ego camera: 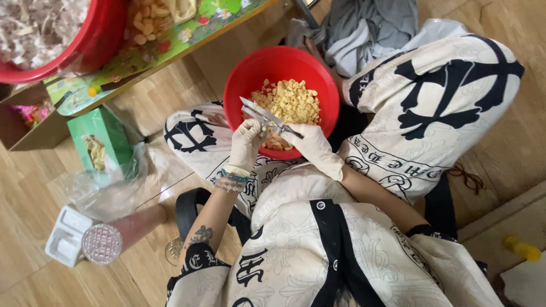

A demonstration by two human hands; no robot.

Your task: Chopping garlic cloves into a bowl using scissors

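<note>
1. Two gloved hands meet over a red bowl [242, 71] that sits in the lap of a seated person, seen from directly above; the bowl is about half full of small pale yellow pieces [290, 102].
2. The right hand [314, 148], in a white glove, is closed around the handles of a pair of scissors [263, 115], whose blades are parted and point up and to the left across the bowl's near rim.
3. The left hand [246, 143], also gloved, is curled shut just beside the blades, pinching a small piece that is too hidden to make out; beaded bracelets [230, 181] circle that wrist.
4. The person wears cream clothing with bold black cross patterns, knees spread to either side of the bowl.
5. At upper left, a low wooden table [176, 57] carries a larger red basin [99, 40] and a colourful printed sheet [170, 42].
6. On the wood floor to the left lie a green box [111, 133], a crumpled clear plastic bag [108, 190] and a white plastic holder [65, 236]; a grey cloth [369, 25] lies beyond the bowl.
</note>
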